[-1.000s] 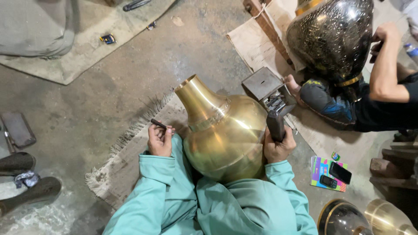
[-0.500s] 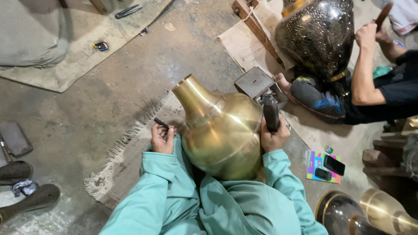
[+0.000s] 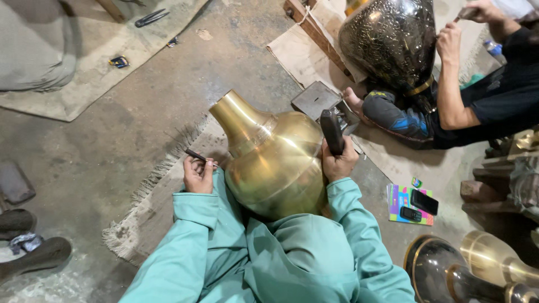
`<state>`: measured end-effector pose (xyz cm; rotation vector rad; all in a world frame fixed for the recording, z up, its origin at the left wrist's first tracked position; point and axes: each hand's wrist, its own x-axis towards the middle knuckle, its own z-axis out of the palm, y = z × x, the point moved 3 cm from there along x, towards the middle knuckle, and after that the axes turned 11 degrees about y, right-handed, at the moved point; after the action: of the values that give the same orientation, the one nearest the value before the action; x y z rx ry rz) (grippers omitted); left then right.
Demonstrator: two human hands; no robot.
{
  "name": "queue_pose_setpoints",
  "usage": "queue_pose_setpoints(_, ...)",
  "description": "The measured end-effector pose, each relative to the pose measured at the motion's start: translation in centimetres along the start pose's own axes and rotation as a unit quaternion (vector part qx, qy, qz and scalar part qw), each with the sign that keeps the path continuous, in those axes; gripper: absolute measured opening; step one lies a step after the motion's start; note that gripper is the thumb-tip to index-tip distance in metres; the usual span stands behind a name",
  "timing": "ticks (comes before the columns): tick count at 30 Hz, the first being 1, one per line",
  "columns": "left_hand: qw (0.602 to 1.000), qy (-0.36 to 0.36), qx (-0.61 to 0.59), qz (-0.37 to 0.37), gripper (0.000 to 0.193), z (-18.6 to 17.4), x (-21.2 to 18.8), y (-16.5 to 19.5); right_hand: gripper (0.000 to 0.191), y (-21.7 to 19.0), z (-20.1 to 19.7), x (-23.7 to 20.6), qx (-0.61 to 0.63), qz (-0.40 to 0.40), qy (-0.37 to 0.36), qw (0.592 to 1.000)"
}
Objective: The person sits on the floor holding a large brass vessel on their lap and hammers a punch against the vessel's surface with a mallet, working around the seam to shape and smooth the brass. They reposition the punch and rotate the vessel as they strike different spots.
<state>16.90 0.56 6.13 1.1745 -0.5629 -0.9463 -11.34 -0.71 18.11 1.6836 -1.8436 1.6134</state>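
Concrete floor (image 3: 112, 140) under fringed mat (image 3: 160, 196)

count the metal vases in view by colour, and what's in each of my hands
Plain brass vases: 2, one in the lap, one at lower right
Dark vases: 2, the co-worker's, one at the bottom edge
Total: 4
Left hand: thin dark tool
Right hand: dark hammer

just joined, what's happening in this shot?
A person in teal sleeves sits on the floor with a large brass vase in their lap. The left hand holds a thin dark tool; the right hand grips a dark hammer beside the vase. Nearby, another person works a dark engraved vase.
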Motion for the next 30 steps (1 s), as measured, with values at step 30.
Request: queue_pose_setpoints(30,0.996,0.018,0.012,-0.089,0.04,-3.6,3.3,-6.8,0.01,14.0,1.8,-4.1,0.146,0.139,-0.162,0.966)
